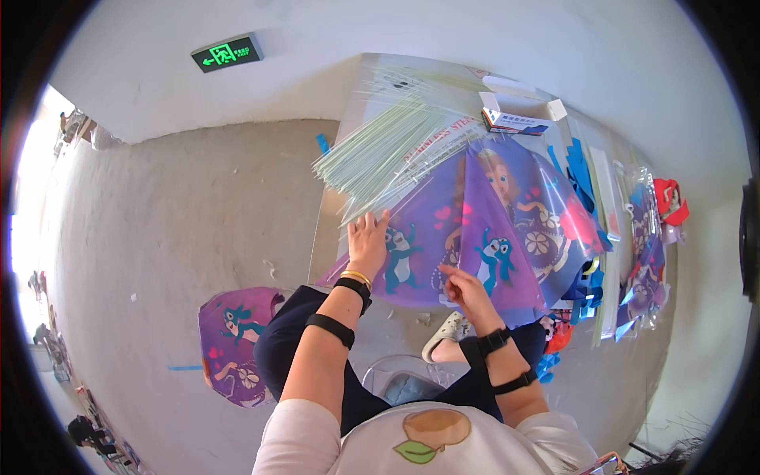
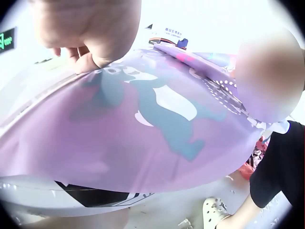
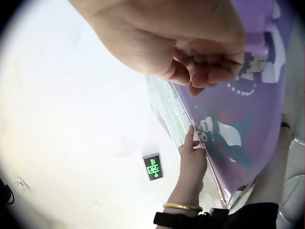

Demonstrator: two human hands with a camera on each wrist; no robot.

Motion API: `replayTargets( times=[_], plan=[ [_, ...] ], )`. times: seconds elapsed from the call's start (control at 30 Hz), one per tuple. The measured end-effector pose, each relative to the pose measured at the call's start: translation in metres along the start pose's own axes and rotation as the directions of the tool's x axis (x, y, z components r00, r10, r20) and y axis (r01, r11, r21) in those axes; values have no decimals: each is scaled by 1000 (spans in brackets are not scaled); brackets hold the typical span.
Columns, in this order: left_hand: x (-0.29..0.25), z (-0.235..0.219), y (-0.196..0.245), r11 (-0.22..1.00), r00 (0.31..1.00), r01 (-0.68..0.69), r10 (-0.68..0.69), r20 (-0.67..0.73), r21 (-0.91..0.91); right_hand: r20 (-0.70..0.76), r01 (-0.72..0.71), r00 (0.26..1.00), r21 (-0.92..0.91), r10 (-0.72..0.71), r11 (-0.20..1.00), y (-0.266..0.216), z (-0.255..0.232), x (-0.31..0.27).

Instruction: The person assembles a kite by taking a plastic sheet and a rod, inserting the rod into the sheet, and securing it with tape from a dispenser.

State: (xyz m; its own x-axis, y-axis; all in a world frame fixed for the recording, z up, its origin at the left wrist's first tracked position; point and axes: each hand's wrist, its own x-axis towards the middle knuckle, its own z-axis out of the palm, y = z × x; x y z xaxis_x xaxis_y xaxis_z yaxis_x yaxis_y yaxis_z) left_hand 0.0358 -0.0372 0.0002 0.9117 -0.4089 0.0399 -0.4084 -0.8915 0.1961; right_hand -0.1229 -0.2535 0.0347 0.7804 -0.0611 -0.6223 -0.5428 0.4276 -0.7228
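Observation:
A purple kite sail [image 1: 431, 265], printed with blue cartoon animals, hearts and a doll-like figure, spreads over the near part of the table. My left hand [image 1: 367, 244] is at its upper left edge. In the left wrist view, that hand's curled fingers [image 2: 86, 62] pinch the edge beside a blue animal print. My right hand [image 1: 467, 291] hovers over the lower middle of the sail, index finger pointing left. The right wrist view shows its other fingers [image 3: 219, 74] loosely curled, with nothing visible in them. Pale thin rods [image 1: 380, 150] lie bundled beyond the left hand.
An opened white box [image 1: 518, 119] stands at the table's back. Blue strips [image 1: 580, 174] and plastic-wrapped printed pieces [image 1: 645, 273] lie to the right, near a red item [image 1: 671, 202]. Another purple printed piece [image 1: 229, 348] is left of my leg. A clear stool [image 1: 404, 368] is below me.

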Motion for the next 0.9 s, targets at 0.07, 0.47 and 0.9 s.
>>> replayTargets(
  times=[0.07,0.47,0.9],
  plan=[
    [2,-3,2,999,999,-16,18,-30,50,-22,-17,1000,8,17,1000,13,-9,-16],
    [1,-4,6,911,951,-272,304,-59,311,19,-72,997,140,70,988,35,-32,-57],
    [-89,-33,-116,837,847,518,-474,242,-176,-26,29,999,109,-26,994,44,-65,-104]
  ],
)
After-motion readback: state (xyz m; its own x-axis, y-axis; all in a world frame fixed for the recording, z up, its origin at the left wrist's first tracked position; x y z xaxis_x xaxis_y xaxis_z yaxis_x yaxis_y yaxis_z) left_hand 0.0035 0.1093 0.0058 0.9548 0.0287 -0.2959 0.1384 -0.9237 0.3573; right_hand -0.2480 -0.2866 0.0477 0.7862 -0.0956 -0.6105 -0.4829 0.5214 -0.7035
